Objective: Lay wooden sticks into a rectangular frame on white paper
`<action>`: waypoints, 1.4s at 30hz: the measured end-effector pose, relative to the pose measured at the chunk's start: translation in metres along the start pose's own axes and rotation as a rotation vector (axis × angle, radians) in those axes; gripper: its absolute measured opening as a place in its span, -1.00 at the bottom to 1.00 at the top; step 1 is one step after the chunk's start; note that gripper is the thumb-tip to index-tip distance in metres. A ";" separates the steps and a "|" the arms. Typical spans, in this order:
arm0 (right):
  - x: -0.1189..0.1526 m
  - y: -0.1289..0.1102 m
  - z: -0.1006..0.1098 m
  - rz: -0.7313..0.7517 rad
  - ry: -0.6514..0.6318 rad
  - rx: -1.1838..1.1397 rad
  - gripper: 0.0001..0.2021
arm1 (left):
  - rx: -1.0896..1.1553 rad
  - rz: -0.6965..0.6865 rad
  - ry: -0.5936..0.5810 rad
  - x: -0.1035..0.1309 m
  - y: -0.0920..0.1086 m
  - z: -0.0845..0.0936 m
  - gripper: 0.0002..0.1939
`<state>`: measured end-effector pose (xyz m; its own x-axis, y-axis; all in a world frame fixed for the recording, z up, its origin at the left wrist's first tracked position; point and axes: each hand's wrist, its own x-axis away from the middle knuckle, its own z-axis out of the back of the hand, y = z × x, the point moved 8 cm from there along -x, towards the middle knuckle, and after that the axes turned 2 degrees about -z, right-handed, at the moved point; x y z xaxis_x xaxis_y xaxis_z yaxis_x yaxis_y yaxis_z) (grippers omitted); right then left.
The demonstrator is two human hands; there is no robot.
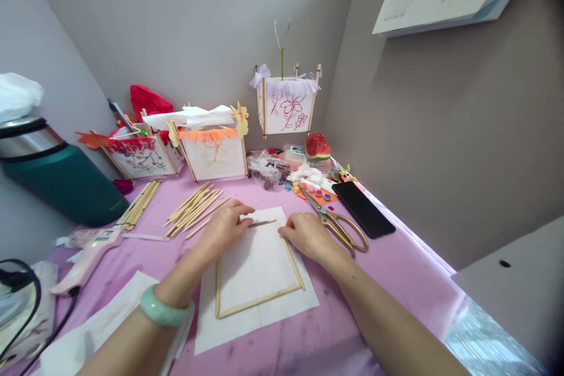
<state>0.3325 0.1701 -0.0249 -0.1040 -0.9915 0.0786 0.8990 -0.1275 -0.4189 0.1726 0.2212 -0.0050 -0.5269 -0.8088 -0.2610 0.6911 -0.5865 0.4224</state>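
Note:
A white paper sheet (258, 264) lies on the pink-purple cloth. Thin wooden sticks form a frame on it; the bottom stick (259, 302) and the right stick (293, 264) show fully. My left hand (227, 225), with a jade bangle on the wrist, is closed on a thin stick (264, 222) at the frame's far side. That stick's right end reaches the top right corner. My right hand (305, 234) has its fingertips pressed together on the upper end of the right stick. The far left corner is hidden behind my left hand.
Loose sticks (194, 211) lie beyond my left hand. Gold-handled scissors (339, 226) and a black phone (363, 209) are at the right. A pink glue gun (90, 258) and a teal bottle (66, 182) stand left. Decorated paper lanterns (214, 155) line the back; another (288, 107) hangs.

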 end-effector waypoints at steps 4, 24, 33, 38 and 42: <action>0.025 0.008 0.010 -0.013 0.009 -0.027 -0.82 | 0.007 -0.070 0.057 0.001 0.027 0.046 -0.77; 0.053 0.023 -0.005 -0.032 0.023 0.004 -0.81 | -0.084 0.086 -0.199 0.107 0.074 -0.027 -0.75; 0.055 0.016 -0.010 -0.017 0.002 0.012 -0.80 | -0.043 0.122 -0.234 0.107 0.068 -0.035 -0.75; 0.052 0.014 -0.012 -0.024 -0.011 0.022 -0.83 | -0.051 0.095 -0.256 0.106 0.067 -0.037 -0.73; 0.051 0.013 -0.013 -0.030 -0.016 0.037 -0.81 | -0.053 0.097 -0.271 0.106 0.067 -0.038 -0.72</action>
<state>0.3331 0.1177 -0.0381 -0.1251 -0.9866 0.1051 0.9108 -0.1562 -0.3822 0.1822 0.0944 -0.0374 -0.5653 -0.8246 0.0228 0.7657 -0.5142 0.3863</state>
